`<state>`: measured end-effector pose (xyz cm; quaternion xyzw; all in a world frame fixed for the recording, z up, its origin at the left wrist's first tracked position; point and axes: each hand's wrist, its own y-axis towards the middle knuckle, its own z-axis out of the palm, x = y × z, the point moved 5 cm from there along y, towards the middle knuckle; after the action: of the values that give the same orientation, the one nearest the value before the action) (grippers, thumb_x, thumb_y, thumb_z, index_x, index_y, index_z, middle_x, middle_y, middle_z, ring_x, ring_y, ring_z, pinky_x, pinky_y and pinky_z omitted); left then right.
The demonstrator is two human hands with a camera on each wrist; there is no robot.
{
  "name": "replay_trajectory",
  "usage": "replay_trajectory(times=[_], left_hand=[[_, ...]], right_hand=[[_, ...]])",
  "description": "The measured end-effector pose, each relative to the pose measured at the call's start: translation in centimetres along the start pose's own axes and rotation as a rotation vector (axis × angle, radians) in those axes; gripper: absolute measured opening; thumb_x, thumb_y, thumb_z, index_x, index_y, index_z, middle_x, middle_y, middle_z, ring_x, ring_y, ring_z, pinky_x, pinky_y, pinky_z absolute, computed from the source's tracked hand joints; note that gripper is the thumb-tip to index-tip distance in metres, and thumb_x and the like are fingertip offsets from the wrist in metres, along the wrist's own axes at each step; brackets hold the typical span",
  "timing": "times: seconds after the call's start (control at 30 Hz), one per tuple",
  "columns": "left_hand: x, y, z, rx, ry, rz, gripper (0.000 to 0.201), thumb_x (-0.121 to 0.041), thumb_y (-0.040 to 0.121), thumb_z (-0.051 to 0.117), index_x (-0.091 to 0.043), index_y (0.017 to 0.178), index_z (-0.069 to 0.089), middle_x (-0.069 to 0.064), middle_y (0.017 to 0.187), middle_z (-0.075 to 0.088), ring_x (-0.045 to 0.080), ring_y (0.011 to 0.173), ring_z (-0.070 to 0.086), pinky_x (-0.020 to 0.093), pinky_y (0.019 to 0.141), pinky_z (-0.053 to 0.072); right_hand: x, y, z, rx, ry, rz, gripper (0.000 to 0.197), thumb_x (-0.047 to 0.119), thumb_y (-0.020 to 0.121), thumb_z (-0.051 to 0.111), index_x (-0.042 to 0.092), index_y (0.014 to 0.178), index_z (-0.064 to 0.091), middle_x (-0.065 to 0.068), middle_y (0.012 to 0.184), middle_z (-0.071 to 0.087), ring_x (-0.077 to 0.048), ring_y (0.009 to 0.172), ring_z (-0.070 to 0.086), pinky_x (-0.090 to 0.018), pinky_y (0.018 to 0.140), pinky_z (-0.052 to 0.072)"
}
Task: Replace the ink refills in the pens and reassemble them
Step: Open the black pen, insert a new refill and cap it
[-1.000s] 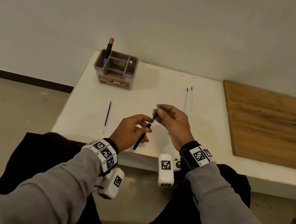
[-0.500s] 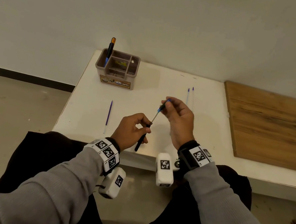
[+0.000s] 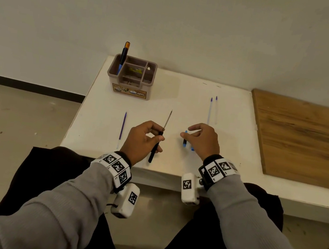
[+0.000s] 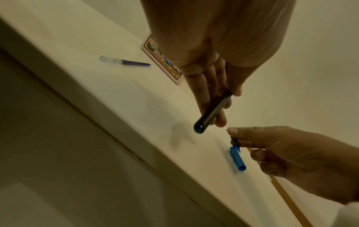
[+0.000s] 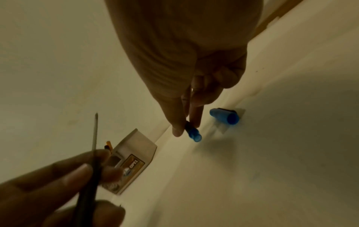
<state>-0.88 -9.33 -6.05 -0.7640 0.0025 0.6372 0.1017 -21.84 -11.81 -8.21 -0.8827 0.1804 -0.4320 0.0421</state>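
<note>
My left hand grips a black pen barrel held upright above the white table. A thin refill sticks out of the barrel's top, its point bare. Low over the table to the right, my right hand pinches the pen's blue-and-black tip piece between thumb and finger. The tip piece is at or just above the tabletop. A blue cap lies on the table beside it. The barrel's closed blue end points toward me.
A purple refill lies to the left, and two more refills lie at the back right. A brown organizer box at the back holds an orange-topped pen. A wooden board covers the right side.
My right hand drew the blue tip piece up off the refill, then carried it right and down to the table. The left hand kept the barrel, whose refill now stands bare.
</note>
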Motion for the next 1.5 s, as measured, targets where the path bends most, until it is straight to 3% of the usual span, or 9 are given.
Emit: replay_trajectory(times=[0.2, 0.53, 0.63, 0.7, 0.8, 1.03, 1.2, 1.3, 1.5], left_hand=[[0.3, -0.1, 0.1, 0.009, 0.011, -0.008, 0.015, -0.003, 0.087, 0.064, -0.007, 0.102, 0.062, 0.014, 0.096, 0.064, 0.029, 0.062, 0.071, 0.042, 0.064, 0.061], [0.5, 0.2, 0.1, 0.007, 0.015, -0.012, 0.016, -0.004, 0.086, 0.066, -0.010, 0.100, 0.063, 0.010, 0.093, 0.064, 0.028, 0.061, 0.071, 0.043, 0.066, 0.061], [0.4, 0.1, 0.1, 0.014, 0.022, -0.002, 0.016, -0.004, 0.086, 0.066, -0.010, 0.101, 0.063, 0.011, 0.093, 0.065, 0.027, 0.061, 0.071, 0.041, 0.065, 0.061], [0.3, 0.1, 0.1, 0.020, 0.027, 0.008, 0.016, -0.005, 0.086, 0.067, -0.010, 0.101, 0.063, 0.011, 0.093, 0.065, 0.027, 0.061, 0.071, 0.039, 0.064, 0.061], [0.2, 0.1, 0.2, 0.030, 0.038, 0.017, 0.018, -0.006, 0.086, 0.066, -0.009, 0.103, 0.062, 0.010, 0.094, 0.065, 0.026, 0.061, 0.072, 0.036, 0.062, 0.061], [0.3, 0.0, 0.5, 0.081, 0.085, 0.032, 0.018, -0.006, 0.087, 0.066, -0.011, 0.104, 0.063, 0.008, 0.094, 0.064, 0.025, 0.062, 0.072, 0.034, 0.065, 0.061], [0.6, 0.0, 0.5, 0.088, 0.091, 0.023, 0.017, -0.007, 0.088, 0.065, -0.013, 0.103, 0.063, 0.009, 0.095, 0.064, 0.025, 0.062, 0.071, 0.035, 0.067, 0.061], [0.5, -0.1, 0.3, 0.076, 0.093, 0.022, 0.016, -0.007, 0.087, 0.066, -0.013, 0.102, 0.064, 0.008, 0.093, 0.064, 0.024, 0.061, 0.071, 0.037, 0.067, 0.061], [0.7, 0.1, 0.2, 0.071, 0.104, 0.012, 0.016, -0.008, 0.087, 0.066, -0.014, 0.102, 0.064, 0.009, 0.091, 0.066, 0.023, 0.060, 0.071, 0.037, 0.066, 0.061]], right_hand=[[0.1, -0.2, 0.9, -0.016, -0.303, -0.001, 0.029, 0.041, 0.075, 0.078, 0.025, 0.092, 0.061, 0.002, 0.092, 0.069, -0.021, 0.087, 0.065, -0.033, 0.075, 0.050], [1.5, -1.3, 0.9, -0.053, -0.307, -0.130, 0.015, 0.037, 0.085, 0.069, 0.026, 0.092, 0.062, 0.008, 0.090, 0.061, -0.013, 0.080, 0.058, -0.029, 0.071, 0.043], [2.5, -1.8, 1.3, -0.004, -0.055, -0.200, 0.013, 0.031, 0.091, 0.064, 0.019, 0.094, 0.070, 0.009, 0.089, 0.066, -0.008, 0.073, 0.058, -0.026, 0.069, 0.044], [3.4, -2.4, 1.8, 0.115, 0.228, -0.172, 0.019, 0.029, 0.094, 0.063, 0.014, 0.099, 0.073, 0.004, 0.088, 0.070, -0.007, 0.061, 0.057, -0.021, 0.061, 0.043], [4.2, -3.2, 2.3, 0.198, 0.438, -0.105, 0.020, 0.030, 0.092, 0.065, 0.015, 0.101, 0.074, 0.001, 0.090, 0.074, -0.009, 0.060, 0.058, -0.021, 0.057, 0.042], [4.5, -3.1, 1.6, 0.143, 0.537, -0.084, 0.012, 0.025, 0.090, 0.068, 0.014, 0.093, 0.073, 0.002, 0.085, 0.074, -0.010, 0.063, 0.058, -0.027, 0.058, 0.043], [5.8, 0.1, -3.3, -0.110, 0.695, -0.058, 0.010, 0.022, 0.092, 0.067, 0.015, 0.099, 0.070, 0.001, 0.089, 0.075, -0.007, 0.061, 0.060, -0.019, 0.052, 0.045], [5.8, 4.0, -6.3, -0.125, 0.551, 0.044, 0.013, 0.025, 0.088, 0.071, 0.014, 0.096, 0.071, 0.002, 0.085, 0.073, -0.008, 0.061, 0.060, -0.021, 0.054, 0.044], [3.2, 10.9, -7.9, -0.070, 0.221, 0.250, 0.019, 0.019, 0.084, 0.076, 0.007, 0.076, 0.063, -0.009, 0.086, 0.070, -0.015, 0.061, 0.056, -0.024, 0.055, 0.048]])
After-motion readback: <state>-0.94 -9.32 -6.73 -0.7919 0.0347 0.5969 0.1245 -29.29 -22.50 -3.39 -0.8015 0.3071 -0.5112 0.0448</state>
